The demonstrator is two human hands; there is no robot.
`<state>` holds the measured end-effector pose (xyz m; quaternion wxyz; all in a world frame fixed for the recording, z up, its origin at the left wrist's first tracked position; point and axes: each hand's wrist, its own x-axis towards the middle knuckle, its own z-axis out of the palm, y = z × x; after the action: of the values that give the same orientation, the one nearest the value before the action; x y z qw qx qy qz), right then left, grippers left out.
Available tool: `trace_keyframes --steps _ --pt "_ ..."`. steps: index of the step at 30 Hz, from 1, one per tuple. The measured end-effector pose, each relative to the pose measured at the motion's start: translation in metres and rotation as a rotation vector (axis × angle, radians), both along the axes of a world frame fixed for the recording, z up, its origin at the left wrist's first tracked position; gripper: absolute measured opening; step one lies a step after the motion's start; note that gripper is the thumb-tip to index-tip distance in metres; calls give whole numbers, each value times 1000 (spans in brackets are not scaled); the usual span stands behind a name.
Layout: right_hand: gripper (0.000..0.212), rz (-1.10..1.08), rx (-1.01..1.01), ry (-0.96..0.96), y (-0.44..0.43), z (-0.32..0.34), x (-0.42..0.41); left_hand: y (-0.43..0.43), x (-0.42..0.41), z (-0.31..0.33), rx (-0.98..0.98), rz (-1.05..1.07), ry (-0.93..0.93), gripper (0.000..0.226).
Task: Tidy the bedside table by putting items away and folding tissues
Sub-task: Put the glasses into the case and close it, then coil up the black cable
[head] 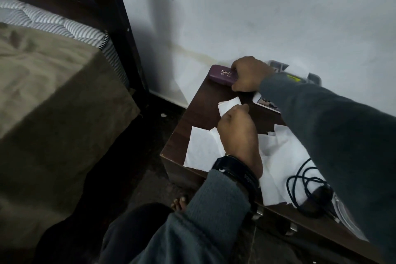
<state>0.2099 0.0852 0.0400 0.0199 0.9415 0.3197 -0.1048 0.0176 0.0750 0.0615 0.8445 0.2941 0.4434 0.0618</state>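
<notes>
The table is set against the wall, with the bed to its left and a post between them. At the table's back left a case is laid along the wall and gripped at its right end by the right hand. Before it, a folded tissue is pinched by the left hand. A flat tissue is spread at the front left; to its right, a cable is coiled on more tissues.
</notes>
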Motion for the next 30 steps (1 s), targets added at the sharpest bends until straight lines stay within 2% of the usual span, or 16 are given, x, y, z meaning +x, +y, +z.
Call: trace_keyframes --steps 2,4,7,12,13,15,19,24,27,30 --pt "56 15 -14 -10 -1 0 -2 4 0 2 11 31 -8 19" --pt "63 38 -15 -23 -5 3 -5 9 -2 6 10 38 -27 26" --pt "71 61 129 -60 -23 21 -14 13 -4 9 23 25 -34 22" --pt "42 38 477 -199 -102 64 -53 6 -7 12 97 -53 -54 11" --pt "36 6 521 -206 -122 70 -64 2 -7 11 108 -86 -59 16" --pt "27 -75 579 -209 -161 78 -86 -4 -5 8 134 -151 -63 27" --pt "18 -270 650 -204 -233 76 -127 -16 -7 4 207 -307 -96 17" --pt "17 -436 734 -125 -290 58 -167 -37 -13 2 406 -455 -83 20" --pt "14 -470 753 -126 -308 48 -181 -50 -16 1 539 -552 -92 16" --pt "17 -470 781 -105 -316 33 -193 -58 -17 -2 667 -610 -92 21"
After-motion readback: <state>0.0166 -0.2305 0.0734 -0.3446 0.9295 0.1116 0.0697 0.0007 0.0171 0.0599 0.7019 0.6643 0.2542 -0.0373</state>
